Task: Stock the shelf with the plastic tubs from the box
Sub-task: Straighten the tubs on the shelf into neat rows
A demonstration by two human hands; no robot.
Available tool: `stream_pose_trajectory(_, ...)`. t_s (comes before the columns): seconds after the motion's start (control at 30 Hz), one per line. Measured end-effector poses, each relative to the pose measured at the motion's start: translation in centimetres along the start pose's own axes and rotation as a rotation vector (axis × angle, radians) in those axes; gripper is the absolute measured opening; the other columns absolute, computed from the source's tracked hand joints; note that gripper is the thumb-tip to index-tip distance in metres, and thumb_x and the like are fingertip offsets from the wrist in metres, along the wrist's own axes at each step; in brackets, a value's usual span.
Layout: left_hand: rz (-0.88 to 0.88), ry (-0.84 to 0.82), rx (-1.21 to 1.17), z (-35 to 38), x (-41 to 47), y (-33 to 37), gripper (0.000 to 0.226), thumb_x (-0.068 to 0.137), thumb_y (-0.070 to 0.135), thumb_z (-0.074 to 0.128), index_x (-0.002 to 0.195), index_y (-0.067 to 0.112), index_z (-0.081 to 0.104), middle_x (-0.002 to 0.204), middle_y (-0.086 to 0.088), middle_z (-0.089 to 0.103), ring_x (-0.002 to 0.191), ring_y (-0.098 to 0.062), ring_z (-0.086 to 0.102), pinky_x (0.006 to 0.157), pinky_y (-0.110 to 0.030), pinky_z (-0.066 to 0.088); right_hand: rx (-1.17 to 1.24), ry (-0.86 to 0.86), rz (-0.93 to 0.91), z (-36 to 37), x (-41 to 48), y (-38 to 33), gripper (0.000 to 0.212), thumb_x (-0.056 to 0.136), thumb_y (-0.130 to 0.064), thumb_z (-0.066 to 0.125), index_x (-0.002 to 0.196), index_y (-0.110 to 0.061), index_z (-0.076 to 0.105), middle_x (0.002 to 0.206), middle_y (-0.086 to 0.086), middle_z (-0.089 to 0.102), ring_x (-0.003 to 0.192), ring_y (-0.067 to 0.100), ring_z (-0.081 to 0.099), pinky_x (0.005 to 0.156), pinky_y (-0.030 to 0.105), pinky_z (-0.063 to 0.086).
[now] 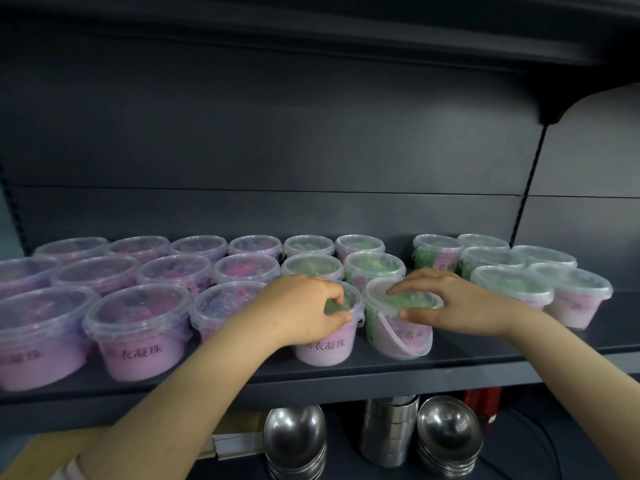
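Note:
Several clear plastic tubs with lids stand in rows on the dark shelf (381,372). The tubs on the left hold pink and purple contents; those in the middle and on the right hold green. My left hand (304,310) grips the lid of a front-row tub with a pink label (329,348), fingers curled over its rim. My right hand (446,299) holds the neighbouring green tub (398,327) by its lid, thumb at the front rim and fingers across the top. That tub's clear handle hangs down its front. The box is out of view.
A group of green tubs (512,282) stands to the right, past a narrow gap. The shelf above overhangs the space. Below the shelf are stacked steel bowls (448,434), a stack of steel cups (388,431) and a red object (481,400).

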State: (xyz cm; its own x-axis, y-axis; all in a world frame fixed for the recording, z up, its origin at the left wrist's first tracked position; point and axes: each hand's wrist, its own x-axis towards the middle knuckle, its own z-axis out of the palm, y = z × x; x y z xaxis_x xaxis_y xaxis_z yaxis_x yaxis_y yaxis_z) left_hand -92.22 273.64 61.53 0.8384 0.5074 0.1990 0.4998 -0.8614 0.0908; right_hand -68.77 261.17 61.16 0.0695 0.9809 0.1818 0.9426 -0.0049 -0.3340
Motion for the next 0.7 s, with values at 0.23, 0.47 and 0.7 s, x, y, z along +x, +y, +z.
stream_pose_trajectory(0.23,-0.118,-0.083,-0.194,-1.3,1.3,0.3,0.031,0.087,0.057,0.048,0.101,0.033,0.062,0.102,0.016,0.062,0.092,-0.006,0.058,0.085,-0.032,0.049,0.075,0.085,0.001,-1.1,-0.8,1.3,0.041,0.087,-0.056,0.054,0.128,-0.047,0.053,0.133,-0.025,0.051,0.123,-0.008,0.043,0.097,0.012,0.031)
stream_pose_trajectory(0.47,-0.048,0.103,-0.097,0.0,4.7,4.8,0.036,0.092,0.050,0.045,0.122,0.033,0.057,0.129,0.012,0.053,0.116,-0.014,0.048,0.099,-0.037,0.041,-0.062,0.264,0.068,-4.6,-2.3,7.9,0.033,0.092,-0.035,0.060,0.124,-0.029,0.062,0.131,-0.015,0.057,0.120,0.000,0.047,0.096,0.009,0.026)
stream_pose_trajectory(0.7,-0.144,-0.004,-0.100,2.8,9.4,10.0,0.057,0.097,0.052,0.029,0.148,0.026,0.025,0.158,0.002,0.020,0.143,-0.023,0.021,0.114,-0.042,0.024,-0.108,0.201,0.195,-5.9,-3.7,13.7,0.029,0.094,-0.038,0.054,0.119,-0.027,0.065,0.132,-0.002,0.058,0.117,0.016,0.052,0.093,0.020,0.035)
